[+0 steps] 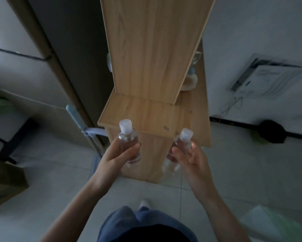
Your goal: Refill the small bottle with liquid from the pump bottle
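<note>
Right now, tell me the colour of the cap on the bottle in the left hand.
The cap is white; the head view shows it best.

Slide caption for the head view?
Two capped clear bottles before a wooden shelf: left bottle in the left hand, right bottle in the right hand.

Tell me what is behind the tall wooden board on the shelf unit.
Past the right edge of the tall wooden board, a pale blue and cream object and a clear item above it peek out; another clear piece shows at its left edge. The board covers the rest.
</note>
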A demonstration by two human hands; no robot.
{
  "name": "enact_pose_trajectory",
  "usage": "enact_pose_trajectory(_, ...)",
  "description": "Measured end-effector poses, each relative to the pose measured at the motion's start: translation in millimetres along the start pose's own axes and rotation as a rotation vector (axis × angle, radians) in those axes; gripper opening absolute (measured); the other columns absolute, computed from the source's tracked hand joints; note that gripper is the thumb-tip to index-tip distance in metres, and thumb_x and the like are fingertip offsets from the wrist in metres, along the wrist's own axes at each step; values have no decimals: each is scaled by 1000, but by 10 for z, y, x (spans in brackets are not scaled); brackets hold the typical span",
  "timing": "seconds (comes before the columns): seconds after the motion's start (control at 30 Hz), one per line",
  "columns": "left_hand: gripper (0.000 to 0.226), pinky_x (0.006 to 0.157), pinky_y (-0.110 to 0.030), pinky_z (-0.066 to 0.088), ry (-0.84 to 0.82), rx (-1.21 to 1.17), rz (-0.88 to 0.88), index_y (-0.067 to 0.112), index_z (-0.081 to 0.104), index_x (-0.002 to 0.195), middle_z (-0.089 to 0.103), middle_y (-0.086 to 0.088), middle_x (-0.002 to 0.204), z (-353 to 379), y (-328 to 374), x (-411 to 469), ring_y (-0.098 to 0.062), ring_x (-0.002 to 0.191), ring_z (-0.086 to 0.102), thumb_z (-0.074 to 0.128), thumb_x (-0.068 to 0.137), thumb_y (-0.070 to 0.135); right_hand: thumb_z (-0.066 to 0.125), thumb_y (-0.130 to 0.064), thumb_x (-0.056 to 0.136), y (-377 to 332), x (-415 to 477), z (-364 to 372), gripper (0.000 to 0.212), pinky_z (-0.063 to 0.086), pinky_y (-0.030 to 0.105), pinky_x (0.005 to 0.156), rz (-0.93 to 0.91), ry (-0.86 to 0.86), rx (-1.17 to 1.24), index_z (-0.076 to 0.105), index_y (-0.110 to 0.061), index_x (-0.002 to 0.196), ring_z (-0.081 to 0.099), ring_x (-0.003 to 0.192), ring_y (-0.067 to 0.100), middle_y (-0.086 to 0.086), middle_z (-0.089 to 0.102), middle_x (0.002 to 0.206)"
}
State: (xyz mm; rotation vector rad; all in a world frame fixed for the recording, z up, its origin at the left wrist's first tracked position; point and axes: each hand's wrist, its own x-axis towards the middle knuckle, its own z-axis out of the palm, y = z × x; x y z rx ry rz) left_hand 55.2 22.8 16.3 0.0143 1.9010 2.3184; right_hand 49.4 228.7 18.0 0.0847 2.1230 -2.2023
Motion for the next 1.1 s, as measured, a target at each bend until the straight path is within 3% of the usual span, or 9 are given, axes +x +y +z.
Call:
enact_pose_trajectory(0.17,27,80,-26,52,6,87,98,18,61,105,65,-10,96,126,335,572,-17,90,63,63,81,29,63,-26,82,-359,505,-7,33,53,17,78,-115,-15,-11,60,-12,111,68,89,4,-12,70,90)
enact_pose_trajectory(0.27,24,76,-17,51,1,108,109,26,62,103,68,-4,100,177,390,854,-12,92,65,65,79,28,65,-32,78,-449,728,57,48,54,20,81,-160,44,-28,59,-6,117,68,95,10,-2,70,101)
enact_pose_trajectory(0.37,21,75,-16,52,-20,156,83,28,60,102,66,-3,101,179,326,1054,-9,91,64,66,82,24,67,-34,80,-390,872,94,56,52,12,84,-134,73,-43,55,-11,129,66,105,6,-2,69,116)
enact_pose_trajectory(0.5,22,76,-27,53,-23,205,40,19,59,103,65,1,93,142,225,1204,-10,85,63,66,82,23,69,-16,85,-260,987,130,50,51,11,83,-63,107,-51,53,-6,131,66,101,0,-7,69,111)
enact_pose_trajectory(0.63,22,83,-37,53,-12,202,1,17,59,104,66,-10,100,87,152,1267,-20,90,65,65,83,19,71,-26,77,-183,1021,133,63,52,21,91,-54,100,-66,51,-2,132,65,109,12,5,68,117)
enact_pose_trajectory(0.7,22,82,-37,53,-23,209,-1,18,59,104,66,-10,100,77,135,1288,-22,91,65,66,83,19,72,-27,73,-171,1034,112,66,51,15,86,-37,95,-59,50,-3,131,66,103,3,0,68,113)
enact_pose_trajectory(0.8,23,83,-36,53,-30,219,1,23,59,102,67,-3,97,86,123,1310,-20,91,64,67,81,20,72,-9,80,-148,1054,94,51,50,12,81,-47,87,-110,52,0,126,65,93,-4,-5,67,103)
enact_pose_trajectory(0.93,23,85,-39,52,-38,205,19,26,59,100,66,-7,100,99,111,1278,-23,93,64,68,79,21,72,-7,80,-108,1044,84,52,51,20,86,-52,91,-122,51,1,127,64,98,7,0,66,105)
enact_pose_trajectory(1.1,45,78,-23,53,15,389,48,20,53,116,64,6,105,107,116,1248,-10,95,64,72,76,21,80,-37,65,-157,997,78,81,40,46,110,-2,51,-172,47,-15,135,54,127,22,6,59,132)
